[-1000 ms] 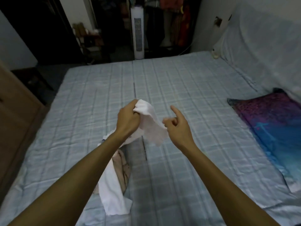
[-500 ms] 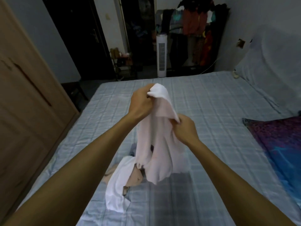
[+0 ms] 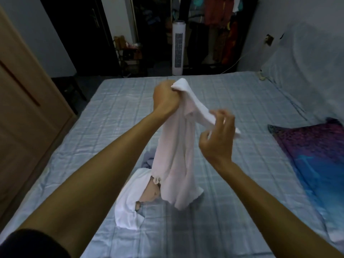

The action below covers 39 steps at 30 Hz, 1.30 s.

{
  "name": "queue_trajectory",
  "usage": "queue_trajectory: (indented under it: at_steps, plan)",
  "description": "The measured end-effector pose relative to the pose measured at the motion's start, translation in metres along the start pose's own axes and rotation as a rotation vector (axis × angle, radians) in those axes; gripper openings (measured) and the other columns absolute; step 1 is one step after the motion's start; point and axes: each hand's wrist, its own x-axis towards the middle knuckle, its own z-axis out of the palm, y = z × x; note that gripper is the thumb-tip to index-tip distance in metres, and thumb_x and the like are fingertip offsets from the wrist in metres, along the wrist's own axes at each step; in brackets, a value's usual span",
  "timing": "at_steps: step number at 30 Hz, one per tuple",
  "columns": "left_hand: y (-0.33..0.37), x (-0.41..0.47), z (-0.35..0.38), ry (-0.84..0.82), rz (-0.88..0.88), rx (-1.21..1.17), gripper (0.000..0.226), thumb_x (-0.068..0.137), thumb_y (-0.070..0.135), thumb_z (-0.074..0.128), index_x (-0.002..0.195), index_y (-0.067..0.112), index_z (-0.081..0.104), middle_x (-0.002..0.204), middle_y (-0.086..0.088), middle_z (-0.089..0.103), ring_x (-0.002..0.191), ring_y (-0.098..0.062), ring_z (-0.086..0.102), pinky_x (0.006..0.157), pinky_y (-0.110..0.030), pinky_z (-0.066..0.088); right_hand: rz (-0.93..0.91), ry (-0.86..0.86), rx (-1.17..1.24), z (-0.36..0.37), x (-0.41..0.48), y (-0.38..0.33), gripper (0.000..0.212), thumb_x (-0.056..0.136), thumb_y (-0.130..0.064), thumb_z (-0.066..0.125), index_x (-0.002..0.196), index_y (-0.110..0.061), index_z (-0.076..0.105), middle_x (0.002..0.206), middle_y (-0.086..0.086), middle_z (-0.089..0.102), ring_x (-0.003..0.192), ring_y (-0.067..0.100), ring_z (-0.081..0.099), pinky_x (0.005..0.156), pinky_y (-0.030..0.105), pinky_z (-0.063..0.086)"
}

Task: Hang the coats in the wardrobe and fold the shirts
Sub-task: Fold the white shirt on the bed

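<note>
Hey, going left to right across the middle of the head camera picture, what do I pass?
Wooden wardrobe → left hand, gripping the pale shirt → right hand, pinching the same shirt's edge → purple and blue cloth.

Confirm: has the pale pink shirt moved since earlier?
Yes, upward: pale pink shirt now hangs from the left hand, lifted above the blue checked bedsheet.

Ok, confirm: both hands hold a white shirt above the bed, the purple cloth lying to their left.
No: the head view shows the purple cloth to their right. The left hand and right hand hold the white shirt above the bed.
</note>
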Motion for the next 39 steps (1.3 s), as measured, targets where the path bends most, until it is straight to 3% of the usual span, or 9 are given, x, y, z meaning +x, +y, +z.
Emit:
queue_trajectory:
  at_steps: [3, 6, 13, 15, 18, 27, 32, 36, 39]
  plan:
    - [0.005, 0.007, 0.008, -0.049, 0.007, -0.054, 0.038, 0.089, 0.007, 0.042, 0.053, 0.019, 0.04, 0.057, 0.004, 0.045, 0.053, -0.008, 0.042, 0.045, -0.024, 0.03, 0.039, -0.285, 0.021, 0.029, -0.042, -0.001, 0.03, 0.078, -0.016, 0.06, 0.107, -0.013, 0.06, 0.107, 0.009, 0.058, 0.101, 0.027, 0.054, 0.087, 0.04, 0.046]
    - [0.012, 0.01, 0.021, -0.122, 0.043, -0.085, 0.041, 0.093, 0.014, 0.045, 0.053, 0.02, 0.04, 0.056, 0.005, 0.043, 0.055, -0.012, 0.043, 0.045, -0.025, 0.029, 0.473, -0.59, 0.056, 0.061, -0.058, -0.009, 0.061, 0.079, -0.051, 0.065, 0.13, -0.022, 0.045, 0.127, 0.003, 0.054, 0.113, 0.022, 0.053, 0.092, 0.037, 0.047]
    - [0.022, 0.012, 0.026, -0.357, 0.201, -0.156, 0.027, 0.086, 0.022, 0.048, 0.059, 0.019, 0.05, 0.064, 0.001, 0.055, 0.072, -0.023, 0.056, 0.055, -0.028, 0.039, 0.89, -0.533, -0.016, 0.101, -0.026, -0.015, 0.048, 0.093, -0.048, 0.048, 0.105, -0.002, 0.055, 0.107, 0.019, 0.064, 0.099, 0.033, 0.061, 0.087, 0.038, 0.049]
    - [0.01, 0.016, 0.021, -0.536, 0.276, -0.196, 0.017, 0.084, 0.027, 0.052, 0.089, 0.021, 0.066, 0.092, -0.003, 0.068, 0.087, -0.018, 0.061, 0.069, -0.027, 0.048, 0.938, -0.558, 0.121, 0.1, -0.015, -0.019, 0.037, 0.095, -0.043, 0.046, 0.095, -0.007, 0.056, 0.099, 0.019, 0.066, 0.09, 0.034, 0.065, 0.078, 0.043, 0.055]
    - [-0.029, 0.031, 0.009, -0.782, 0.228, -0.179, 0.055, 0.087, 0.024, 0.063, 0.138, 0.027, 0.043, 0.124, -0.005, 0.059, 0.105, -0.015, 0.058, 0.082, -0.025, 0.05, 1.063, -0.461, 0.402, 0.093, 0.005, -0.02, 0.025, 0.095, -0.023, 0.05, 0.111, -0.005, 0.058, 0.11, 0.019, 0.064, 0.092, 0.033, 0.066, 0.06, 0.036, 0.056]
    - [-0.156, -0.013, 0.017, -0.85, 0.196, -0.064, 0.073, 0.075, 0.036, 0.066, 0.14, 0.031, 0.035, 0.136, 0.002, 0.049, 0.117, -0.012, 0.049, 0.094, -0.028, 0.042, 1.32, 0.003, 0.882, 0.064, 0.088, -0.046, 0.033, 0.085, 0.017, 0.047, 0.117, 0.009, 0.05, 0.092, 0.02, 0.06, 0.071, 0.024, 0.059, 0.062, 0.039, 0.053]
    - [-0.152, -0.028, 0.055, -0.557, 0.125, -0.128, 0.032, 0.086, 0.031, 0.049, 0.117, 0.026, 0.056, 0.11, -0.001, 0.066, 0.096, -0.02, 0.063, 0.08, -0.037, 0.053, 1.22, 0.038, 1.01, 0.049, 0.122, -0.07, 0.02, 0.09, 0.014, 0.04, 0.101, 0.001, 0.05, 0.075, 0.016, 0.053, 0.061, 0.021, 0.054, 0.049, 0.031, 0.052]
    - [-0.122, 0.01, 0.036, -0.299, 0.127, -0.184, 0.026, 0.077, 0.026, 0.042, 0.092, 0.011, 0.057, 0.085, -0.008, 0.065, 0.075, -0.022, 0.058, 0.056, -0.029, 0.031, 1.216, 0.191, 1.02, 0.028, 0.136, -0.047, 0.011, 0.092, 0.003, 0.046, 0.097, -0.002, 0.054, 0.082, 0.016, 0.058, 0.068, 0.023, 0.059, 0.049, 0.031, 0.054]
    - [-0.09, 0.045, 0.017, -0.228, 0.219, -0.153, 0.032, 0.073, 0.028, 0.039, 0.085, 0.008, 0.06, 0.084, -0.005, 0.064, 0.074, -0.02, 0.055, 0.058, -0.029, 0.035, 1.123, -0.153, 0.73, 0.015, 0.132, -0.037, 0.021, 0.092, -0.028, 0.056, 0.095, -0.007, 0.06, 0.085, 0.01, 0.067, 0.077, 0.023, 0.068, 0.062, 0.034, 0.055]
